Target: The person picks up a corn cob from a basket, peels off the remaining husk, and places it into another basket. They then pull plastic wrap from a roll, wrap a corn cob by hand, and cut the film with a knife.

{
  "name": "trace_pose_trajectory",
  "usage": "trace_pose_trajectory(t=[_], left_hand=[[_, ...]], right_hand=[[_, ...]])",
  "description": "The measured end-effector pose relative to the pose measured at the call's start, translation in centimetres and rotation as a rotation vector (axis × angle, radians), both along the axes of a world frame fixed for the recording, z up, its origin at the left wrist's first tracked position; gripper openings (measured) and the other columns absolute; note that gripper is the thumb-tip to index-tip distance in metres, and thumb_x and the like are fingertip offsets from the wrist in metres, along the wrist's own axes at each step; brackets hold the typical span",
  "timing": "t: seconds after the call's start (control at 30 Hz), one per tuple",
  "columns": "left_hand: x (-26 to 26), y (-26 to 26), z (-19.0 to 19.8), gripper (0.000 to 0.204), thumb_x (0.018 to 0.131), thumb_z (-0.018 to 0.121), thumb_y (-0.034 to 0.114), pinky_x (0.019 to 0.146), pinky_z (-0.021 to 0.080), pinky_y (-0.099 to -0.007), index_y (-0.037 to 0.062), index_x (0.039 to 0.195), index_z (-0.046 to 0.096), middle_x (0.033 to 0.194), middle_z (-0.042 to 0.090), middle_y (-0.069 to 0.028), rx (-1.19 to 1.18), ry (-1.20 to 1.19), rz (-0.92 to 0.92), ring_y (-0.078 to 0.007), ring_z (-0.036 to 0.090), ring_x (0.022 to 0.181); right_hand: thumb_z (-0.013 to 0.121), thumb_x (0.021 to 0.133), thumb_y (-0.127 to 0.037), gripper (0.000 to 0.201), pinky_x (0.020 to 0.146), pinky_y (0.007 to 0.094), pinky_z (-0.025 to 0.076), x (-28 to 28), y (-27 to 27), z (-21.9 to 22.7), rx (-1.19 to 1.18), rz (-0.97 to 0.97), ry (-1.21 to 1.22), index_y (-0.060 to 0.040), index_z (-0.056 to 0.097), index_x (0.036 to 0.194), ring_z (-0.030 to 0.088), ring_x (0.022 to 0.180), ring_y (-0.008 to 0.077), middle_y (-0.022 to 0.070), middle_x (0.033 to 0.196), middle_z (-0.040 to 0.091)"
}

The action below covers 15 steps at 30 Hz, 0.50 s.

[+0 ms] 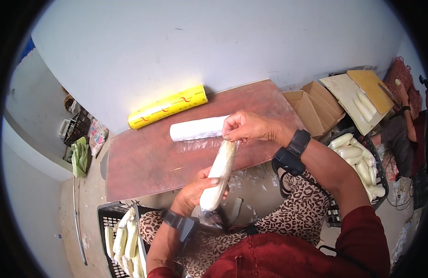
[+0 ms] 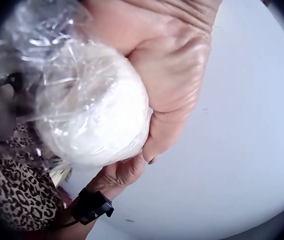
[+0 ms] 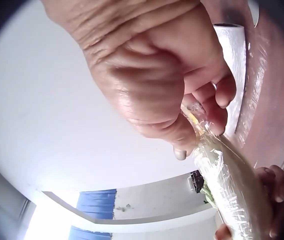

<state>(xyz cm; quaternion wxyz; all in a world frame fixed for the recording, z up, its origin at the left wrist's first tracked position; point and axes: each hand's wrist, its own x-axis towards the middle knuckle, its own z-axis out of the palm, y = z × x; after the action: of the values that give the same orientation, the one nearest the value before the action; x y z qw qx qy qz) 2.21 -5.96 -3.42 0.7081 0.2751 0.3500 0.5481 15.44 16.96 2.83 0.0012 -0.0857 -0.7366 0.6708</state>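
A long pale vegetable (image 1: 217, 178), wrapped in clear plastic film, slants over the lap at the table's front edge. My left hand (image 1: 198, 189) grips its lower half, thumb across the front and fingers behind. In the left wrist view, its rounded white end (image 2: 102, 112) shows under shiny film (image 2: 47, 30) that hangs loose past it. At the narrow top end my right hand (image 1: 247, 126) pinches the film, as the right wrist view shows with thumb and fingers (image 3: 214, 117) at the tip. Just behind lies a white roll of film (image 1: 197, 128), a clear strip hanging off it.
A yellow printed roll (image 1: 167, 106) lies at the back of the reddish table (image 1: 144, 162). Crates of pale vegetables stand at left (image 1: 123, 243) and right (image 1: 357, 160). Cardboard boxes (image 1: 313, 109) sit right of the table. Another person's arm (image 1: 406, 109) shows at far right.
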Motion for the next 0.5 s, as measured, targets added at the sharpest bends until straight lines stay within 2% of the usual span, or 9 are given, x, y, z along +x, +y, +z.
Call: trace_pose_trajectory(t=[0.23, 0.33, 0.5], left_hand=[[-0.2, -1.1, 3.2, 0.058, 0.078, 0.073, 0.024, 0.074, 0.053, -0.0301, -0.0048, 0.124, 0.051, 0.094, 0.063, -0.0117, -0.071, 0.18, 0.074, -0.0195, 0.063, 0.082], [-0.2, -1.2, 3.8, 0.057, 0.078, 0.072, 0.023, 0.073, 0.052, -0.0297, -0.0045, 0.123, 0.051, 0.094, 0.063, -0.0115, -0.074, 0.168, 0.119, -0.0189, 0.062, 0.08], [-1.0, -1.0, 3.2, 0.056, 0.078, 0.072, 0.024, 0.071, 0.052, -0.0297, -0.0037, 0.122, 0.052, 0.092, 0.063, -0.0111, -0.003, 0.134, 0.128, -0.0186, 0.061, 0.079]], right_hand=[[0.069, 0.084, -0.008, 0.006, 0.053, 0.0213, 0.044, -0.6, -0.2, 1.3, 0.012, -0.026, 0.167, -0.0028, 0.064, 0.086, 0.052, 0.06, 0.0054, 0.0003, 0.072, 0.061], [0.068, 0.084, -0.006, 0.004, 0.054, 0.0212, 0.044, -0.9, -0.1, 2.1, 0.068, -0.106, 0.216, -0.003, 0.064, 0.085, 0.053, 0.061, 0.0059, 0.0, 0.073, 0.061], [0.065, 0.086, -0.005, 0.004, 0.055, 0.0208, 0.044, -1.0, 1.5, 2.7, -0.021, -0.348, 0.313, -0.0028, 0.062, 0.086, 0.053, 0.061, 0.0059, 0.0001, 0.072, 0.059]])
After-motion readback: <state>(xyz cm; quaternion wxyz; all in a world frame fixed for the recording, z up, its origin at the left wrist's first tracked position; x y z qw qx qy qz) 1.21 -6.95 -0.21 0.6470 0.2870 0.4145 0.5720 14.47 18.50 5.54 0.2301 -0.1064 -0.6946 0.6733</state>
